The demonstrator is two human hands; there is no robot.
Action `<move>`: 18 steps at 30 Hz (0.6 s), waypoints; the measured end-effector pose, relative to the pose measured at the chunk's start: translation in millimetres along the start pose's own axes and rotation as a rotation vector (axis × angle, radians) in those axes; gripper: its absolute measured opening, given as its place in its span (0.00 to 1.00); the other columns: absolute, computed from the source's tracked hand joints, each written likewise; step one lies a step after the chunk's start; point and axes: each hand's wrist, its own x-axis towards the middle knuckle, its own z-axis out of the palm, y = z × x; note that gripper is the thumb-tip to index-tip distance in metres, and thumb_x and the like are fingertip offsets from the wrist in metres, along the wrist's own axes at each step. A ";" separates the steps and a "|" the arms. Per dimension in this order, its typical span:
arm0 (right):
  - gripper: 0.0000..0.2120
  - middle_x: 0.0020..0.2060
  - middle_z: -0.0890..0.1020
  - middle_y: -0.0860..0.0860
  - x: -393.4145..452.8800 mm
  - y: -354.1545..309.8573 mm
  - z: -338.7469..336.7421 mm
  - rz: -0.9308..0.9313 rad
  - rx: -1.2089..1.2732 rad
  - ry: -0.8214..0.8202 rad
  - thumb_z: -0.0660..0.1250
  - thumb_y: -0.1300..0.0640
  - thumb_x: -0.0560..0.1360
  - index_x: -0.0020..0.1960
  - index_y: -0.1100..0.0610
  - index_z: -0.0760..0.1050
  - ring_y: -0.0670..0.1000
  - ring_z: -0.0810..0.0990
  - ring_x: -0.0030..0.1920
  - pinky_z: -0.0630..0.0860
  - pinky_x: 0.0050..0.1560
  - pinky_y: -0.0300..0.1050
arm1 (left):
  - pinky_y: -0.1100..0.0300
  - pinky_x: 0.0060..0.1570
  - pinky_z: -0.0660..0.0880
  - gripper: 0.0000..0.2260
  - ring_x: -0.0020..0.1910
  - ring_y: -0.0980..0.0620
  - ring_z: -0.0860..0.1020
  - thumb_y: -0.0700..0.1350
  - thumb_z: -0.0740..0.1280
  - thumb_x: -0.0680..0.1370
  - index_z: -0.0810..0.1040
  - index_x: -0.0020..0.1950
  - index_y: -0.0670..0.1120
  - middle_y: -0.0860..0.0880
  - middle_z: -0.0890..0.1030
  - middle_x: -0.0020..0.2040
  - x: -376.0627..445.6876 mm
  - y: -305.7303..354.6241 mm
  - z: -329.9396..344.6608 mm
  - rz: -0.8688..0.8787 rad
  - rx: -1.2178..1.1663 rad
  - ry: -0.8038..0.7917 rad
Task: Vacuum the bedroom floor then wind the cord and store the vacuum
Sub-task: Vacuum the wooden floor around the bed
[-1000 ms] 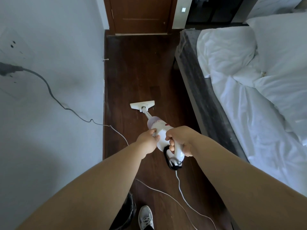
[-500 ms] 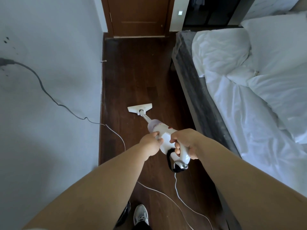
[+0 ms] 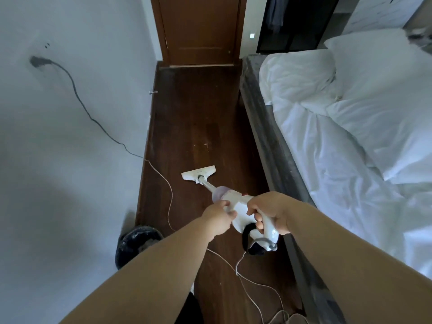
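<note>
Dark wood floor (image 3: pixel 198 118) runs between wall and bed (image 3: pixel 350 136). Right hand (image 3: pixel 272 212) grips the stick vacuum (image 3: pixel 236 204) handle; left hand (image 3: pixel 218 218) clasps its body. Floor nozzle (image 3: pixel 198 173) rests mid-aisle. Cord (image 3: pixel 163 183) remains plugged in: vacuuming underway, winding and storage outstanding.

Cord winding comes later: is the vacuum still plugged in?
Plugged in: the cord climbs the wall to a dark plug.

one vacuum (image 3: pixel 236 204), one cord (image 3: pixel 247 284), two hands (image 3: pixel 268 212), one bin (image 3: pixel 133 242), one door (image 3: pixel 201 29)
</note>
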 end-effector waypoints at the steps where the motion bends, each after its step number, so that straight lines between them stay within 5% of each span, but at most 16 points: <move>1: 0.08 0.24 0.67 0.53 -5.8 11.2 -4.2 0.001 -0.019 -0.003 0.59 0.66 0.74 0.52 0.61 0.72 0.51 0.64 0.26 0.66 0.30 0.42 | 0.49 0.63 0.75 0.24 0.63 0.44 0.77 0.50 0.65 0.78 0.66 0.73 0.50 0.43 0.76 0.66 -8.3 -1.8 11.2 0.000 -0.003 0.003; 12: 0.06 0.24 0.67 0.54 -63.1 71.3 -30.7 -0.007 -0.154 -0.001 0.59 0.68 0.74 0.41 0.61 0.70 0.51 0.64 0.27 0.66 0.32 0.42 | 0.50 0.62 0.75 0.25 0.63 0.43 0.77 0.51 0.64 0.79 0.65 0.74 0.48 0.43 0.75 0.68 -71.2 -4.9 76.1 -0.012 -0.071 -0.025; 18: 0.03 0.27 0.68 0.55 -66.2 67.8 -30.2 -0.016 -0.212 -0.039 0.59 0.67 0.74 0.44 0.62 0.71 0.50 0.65 0.28 0.68 0.33 0.43 | 0.50 0.62 0.75 0.24 0.63 0.44 0.77 0.50 0.63 0.79 0.65 0.74 0.47 0.43 0.75 0.67 -81.4 -5.5 73.2 -0.009 -0.019 0.019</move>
